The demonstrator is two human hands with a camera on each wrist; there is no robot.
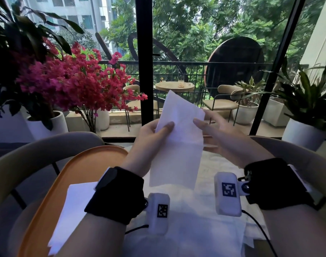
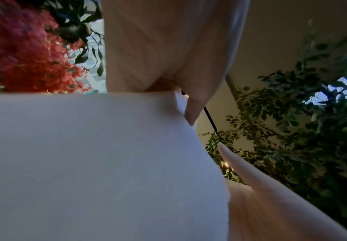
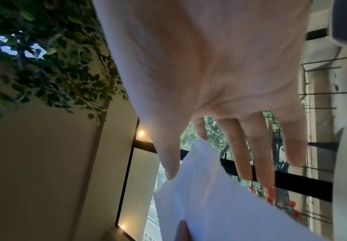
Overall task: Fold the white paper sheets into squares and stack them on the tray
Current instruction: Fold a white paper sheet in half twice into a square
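Two hands hold one white paper sheet up in the air above the table. The left hand pinches the sheet's left edge, thumb lying across the front face and the other fingers hidden behind it. The right hand meets the right edge with its thumb on the front; in the right wrist view its fingers are spread nearly straight behind the paper, so it touches rather than clamps. The sheet is a long strip, tilted, its top corner toward the window and its bottom edge hanging free above the loose white sheets spread over the table's middle and near edge. Open air surrounds the raised sheet on every side except at the two hands.

An orange tray sits along the table's left side, its rim curving past the left wrist. A flat white sheet lies on the tray toward its near end, partly covered by the left forearm. Both wrists wear black straps carrying white camera units with printed markers.

Curved beige chair backs stand beyond the table's far left and right edges. Pink-flowering plants in white pots stand to the left, a leafy potted plant to the right, and black-framed glass fronts a balcony with a round table and chairs.
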